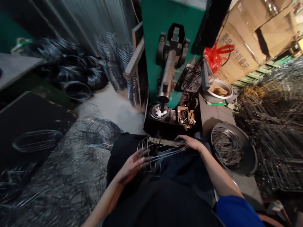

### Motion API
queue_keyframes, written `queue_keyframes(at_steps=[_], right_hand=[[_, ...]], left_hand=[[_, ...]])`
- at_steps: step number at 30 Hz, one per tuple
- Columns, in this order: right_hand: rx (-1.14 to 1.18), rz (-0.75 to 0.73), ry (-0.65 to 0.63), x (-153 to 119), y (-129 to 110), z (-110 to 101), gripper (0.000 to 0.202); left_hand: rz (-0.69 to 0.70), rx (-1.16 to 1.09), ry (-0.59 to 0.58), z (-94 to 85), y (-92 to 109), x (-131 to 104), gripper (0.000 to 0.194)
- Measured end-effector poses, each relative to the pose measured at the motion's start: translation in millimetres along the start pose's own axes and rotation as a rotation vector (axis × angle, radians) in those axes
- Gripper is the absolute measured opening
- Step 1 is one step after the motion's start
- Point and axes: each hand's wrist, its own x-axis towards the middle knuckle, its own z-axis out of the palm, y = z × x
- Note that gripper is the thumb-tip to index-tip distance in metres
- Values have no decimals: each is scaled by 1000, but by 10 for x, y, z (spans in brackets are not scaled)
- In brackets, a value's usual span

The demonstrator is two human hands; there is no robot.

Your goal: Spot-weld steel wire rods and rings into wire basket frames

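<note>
A wire frame [165,155] of thin bent metal rods lies across my lap, with curved loops at its left end. My left hand [133,164] closes on that looped end, its fingers slightly smeared by motion. At the other end, my right hand [190,142] is closed over the rods, thumb and fingertips partly hidden. Just beyond the hands stands a green machine [153,63] with a thick metal arm [168,74] pointing down at a round plate [153,113]. White crumpled scraps [160,111] lie on the plate.
A basin of short metal rods [226,146] stands on the right, beside a large heap of wire racks [279,135]. Coiled wire rings [100,132] lie on the floor at left. Small cardboard boxes [183,116] sit on the machine base; black wire coils [78,71] are behind.
</note>
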Motion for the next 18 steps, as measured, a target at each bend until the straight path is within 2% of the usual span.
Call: queue_keyframes(at_steps=[3,5,7,9,13,15,18], right_hand=[[-102,-161,60,-4,36,-30,37],[-96,-274,78,-31,-58,-62,36],[-37,-336,91,-56,-201,-93,37],[31,-388,143,-62,-346,-130,34],[113,-549,338,-18,-571,-260,35],[73,-567,393,-4,-667,-339,34],[-44,-513,398,-7,-774,-420,31]], left_hand=[[3,-34,97,65,-258,-66,58],[41,-64,143,172,-266,-35,67],[95,-67,169,300,-157,70,76],[184,-47,184,415,33,224,79],[408,15,231,560,460,536,71],[476,25,252,594,609,656,68],[498,35,265,614,707,797,65]])
